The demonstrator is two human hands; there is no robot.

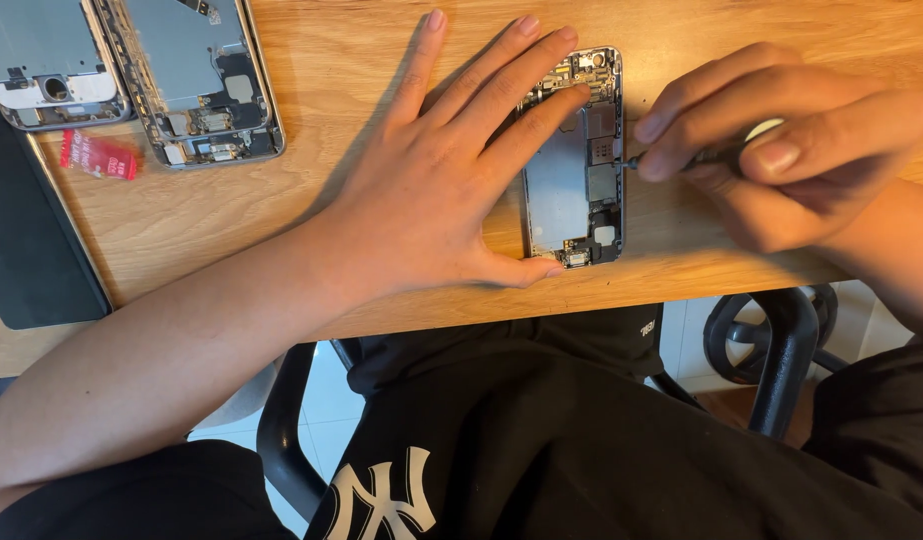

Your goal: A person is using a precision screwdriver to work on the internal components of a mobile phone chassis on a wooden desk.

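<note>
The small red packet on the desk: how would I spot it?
Start at the wooden desk and go to its far left corner, where two opened phone shells lie side by side. The red packet sits just below them, beside a dark flat case. It is the only red thing there.

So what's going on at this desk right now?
A person is working on an opened phone lying on a wooden table. Their left hand lies flat, pinning the phone down, while their right hand holds a small screwdriver with its tip at the phone's right edge. Two more opened phone shells and a small red packet lie at the upper left.
</note>
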